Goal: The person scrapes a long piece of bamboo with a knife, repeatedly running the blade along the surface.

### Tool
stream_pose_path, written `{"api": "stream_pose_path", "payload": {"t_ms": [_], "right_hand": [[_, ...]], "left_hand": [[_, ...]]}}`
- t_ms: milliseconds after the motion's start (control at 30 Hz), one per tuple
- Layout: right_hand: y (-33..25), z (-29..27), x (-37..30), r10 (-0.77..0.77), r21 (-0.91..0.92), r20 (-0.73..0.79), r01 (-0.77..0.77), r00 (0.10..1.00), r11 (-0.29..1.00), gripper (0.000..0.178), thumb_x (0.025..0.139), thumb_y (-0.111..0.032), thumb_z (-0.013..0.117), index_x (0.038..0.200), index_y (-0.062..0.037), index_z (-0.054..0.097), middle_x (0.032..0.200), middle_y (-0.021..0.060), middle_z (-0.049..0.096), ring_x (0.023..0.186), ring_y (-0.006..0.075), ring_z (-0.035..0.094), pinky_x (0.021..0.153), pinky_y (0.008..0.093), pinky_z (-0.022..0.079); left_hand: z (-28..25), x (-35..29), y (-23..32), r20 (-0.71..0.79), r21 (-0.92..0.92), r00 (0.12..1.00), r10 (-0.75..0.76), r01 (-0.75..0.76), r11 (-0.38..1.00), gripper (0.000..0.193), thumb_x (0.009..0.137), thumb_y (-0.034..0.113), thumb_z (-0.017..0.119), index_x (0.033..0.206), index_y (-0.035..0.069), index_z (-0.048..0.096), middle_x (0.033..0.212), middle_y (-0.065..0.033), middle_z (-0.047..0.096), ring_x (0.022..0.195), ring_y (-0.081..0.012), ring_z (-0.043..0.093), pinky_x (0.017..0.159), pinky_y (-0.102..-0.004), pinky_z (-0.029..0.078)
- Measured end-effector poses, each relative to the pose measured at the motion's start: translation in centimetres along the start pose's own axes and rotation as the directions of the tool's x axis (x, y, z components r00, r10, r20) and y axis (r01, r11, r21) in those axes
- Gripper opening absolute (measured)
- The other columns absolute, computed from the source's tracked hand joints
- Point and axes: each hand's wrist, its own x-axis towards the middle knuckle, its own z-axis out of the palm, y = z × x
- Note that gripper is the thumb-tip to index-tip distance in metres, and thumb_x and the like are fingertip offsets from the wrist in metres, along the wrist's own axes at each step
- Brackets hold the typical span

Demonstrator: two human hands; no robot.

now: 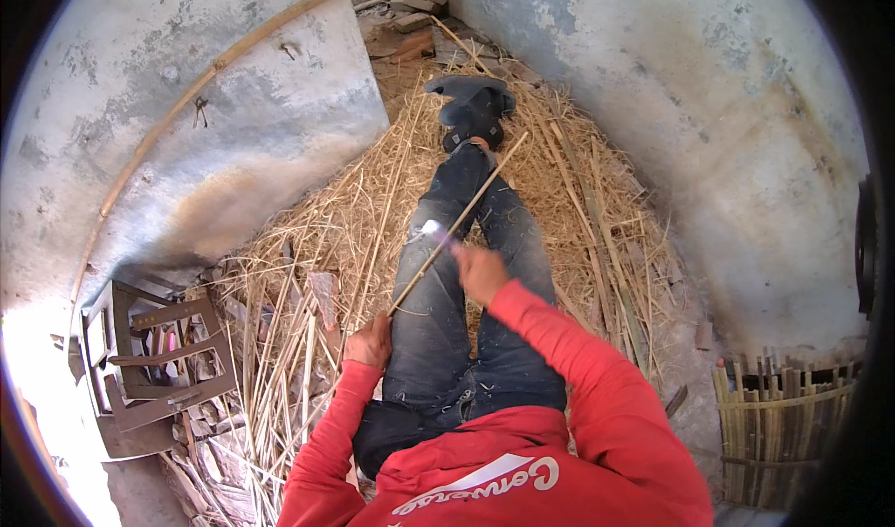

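A long thin bamboo stick point(486, 188) lies slantwise over my outstretched legs in dark jeans point(424, 341), its far end up near my ankles. My left hand point(370, 341) is closed around the near end of the stick, beside my left thigh. Above my right thigh, my right hand point(482, 273) grips a knife point(434, 231). The knife's bright blade meets or passes close over the stick; motion blur and glare hide its exact shape and contact.
Straw-like shavings point(569, 201) cover the floor around my legs. Loose bamboo strips point(303, 378) pile up at my left, by a brown frame point(177, 359). A slatted bamboo panel point(778, 424) stands at lower right. Walls point(681, 126) flank me; a bent pole point(177, 108) leans left.
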Motion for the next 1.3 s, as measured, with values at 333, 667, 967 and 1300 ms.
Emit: {"api": "stream_pose_path", "payload": {"t_ms": [333, 667, 967, 1300], "right_hand": [[4.8, -5.8, 7.2, 0.178, -0.073, -0.413, -0.227, 0.893, 0.971, 0.042, 0.106, -0.028, 0.049, 0.085, 0.0014, 0.072, 0.077, 0.0285, 0.067, 0.073, 0.0498, 0.065, 0.065, 0.0578, 0.051], [0.8, -1.4, 3.0, 0.128, 0.012, -0.251, -0.129, 0.96, 0.992, 0.04, 0.106, -0.027, 0.052, 0.082, 0.001, 0.067, 0.082, 0.0283, 0.067, 0.077, 0.0487, 0.066, 0.065, 0.0549, 0.051], [-6.0, 0.2, -4.8, 0.107, 0.06, 0.37, -0.138, 0.923, 0.989, 0.048, 0.106, -0.04, 0.05, 0.085, -0.0015, 0.071, 0.082, 0.0286, 0.069, 0.079, 0.0521, 0.066, 0.075, 0.0601, 0.051], [-1.1, -1.0, 1.3, 0.268, -0.073, 0.04, -0.265, 0.962, 0.961, 0.054, 0.105, -0.046, 0.053, 0.082, 0.0008, 0.067, 0.082, 0.0282, 0.069, 0.081, 0.0513, 0.066, 0.072, 0.0593, 0.05]], "left_hand": [[0.7, -0.1, -0.5, -0.022, -0.027, 0.999, 0.045, -0.046, 0.999, 0.012, 0.099, 0.016, 0.063, 0.11, 0.011, 0.061, 0.075, -0.0188, 0.066, 0.06, -0.0416, 0.067, 0.052, -0.0517, 0.054], [0.1, -0.8, -0.9, -0.035, 0.005, 0.997, 0.065, -0.065, 0.998, 0.014, 0.1, 0.015, 0.06, 0.113, 0.012, 0.061, 0.076, -0.0179, 0.066, 0.058, -0.0416, 0.066, 0.051, -0.0521, 0.052], [-1.7, 2.8, 1.4, 0.077, -0.127, 0.994, -0.075, 0.084, 0.988, 0.015, 0.102, 0.023, 0.062, 0.1, 0.008, 0.063, 0.073, -0.0222, 0.067, 0.065, -0.0448, 0.067, 0.056, -0.054, 0.052], [-4.0, 1.0, -2.0, 0.217, -0.252, 0.973, -0.081, 0.136, 0.958, 0.037, 0.096, 0.035, 0.071, 0.116, 0.004, 0.073, 0.089, -0.0217, 0.074, 0.079, -0.0379, 0.073, 0.073, -0.0444, 0.057]]}}
